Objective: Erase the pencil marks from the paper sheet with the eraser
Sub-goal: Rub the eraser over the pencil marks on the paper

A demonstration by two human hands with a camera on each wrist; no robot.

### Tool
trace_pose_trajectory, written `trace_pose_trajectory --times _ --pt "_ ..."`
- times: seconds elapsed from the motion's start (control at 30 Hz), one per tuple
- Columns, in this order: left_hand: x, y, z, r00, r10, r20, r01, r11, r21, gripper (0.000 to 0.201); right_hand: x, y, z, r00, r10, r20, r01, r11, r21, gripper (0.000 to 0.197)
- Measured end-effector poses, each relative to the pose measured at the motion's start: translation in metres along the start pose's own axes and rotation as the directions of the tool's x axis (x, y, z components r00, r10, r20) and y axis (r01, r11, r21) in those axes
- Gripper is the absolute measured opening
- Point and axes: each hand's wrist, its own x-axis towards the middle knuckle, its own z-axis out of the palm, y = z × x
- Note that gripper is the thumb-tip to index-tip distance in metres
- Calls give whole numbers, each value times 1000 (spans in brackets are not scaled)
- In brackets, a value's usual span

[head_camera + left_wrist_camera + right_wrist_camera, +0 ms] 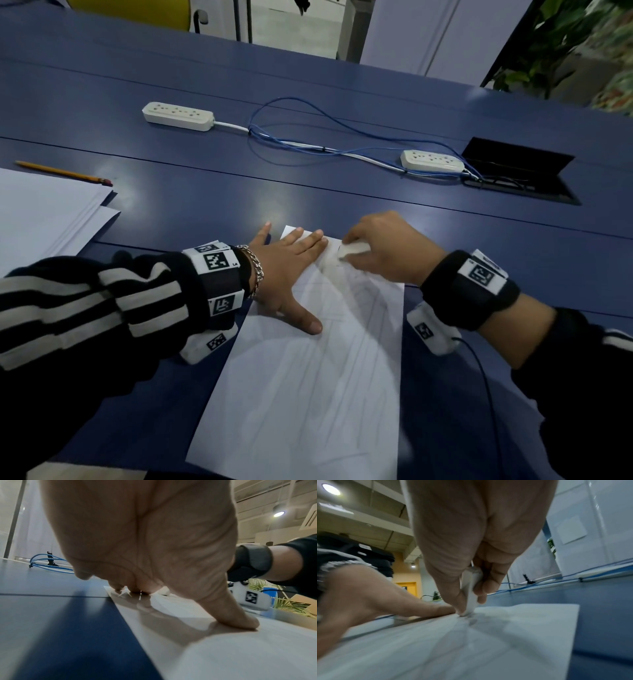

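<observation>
Broadly, one dark blue surface carries everything: one paper sheet with faint pencil marks lying before the person, one stack of blank paper at far left, two white power strips joined by looping blue cables, and one yellow pencil. One left hand lies flat with spread, straight fingers pressing the sheet. One right hand pinches the single white eraser, its grip closed around it, the eraser's end touching the sheet's far end.
</observation>
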Motion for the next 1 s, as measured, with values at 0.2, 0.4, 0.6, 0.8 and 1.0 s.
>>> trace_pose_trajectory --times 0.2,0.4,0.6,0.8,1.0 --pt "1 1 1 1000 -3 -8 3 1000 21 156 -23 -21 9 987 -123 105 123 992 8 35" --pt "-1 3 -3 1000 -14 16 14 1000 28 155 -10 -2 1 998 58 -3 -58 998 -25 37" --pt "-6 3 2 996 -47 -72 47 999 -6 152 -50 -16 6 998 26 54 -26 1000 -8 36" --pt "-11 16 3 995 -55 -82 49 996 -77 143 -61 -13 2 994 -17 104 8 996 86 32" --pt "5 31 5 985 -56 -162 32 989 -148 143 -20 12 -18 999 52 4 -52 992 115 27"
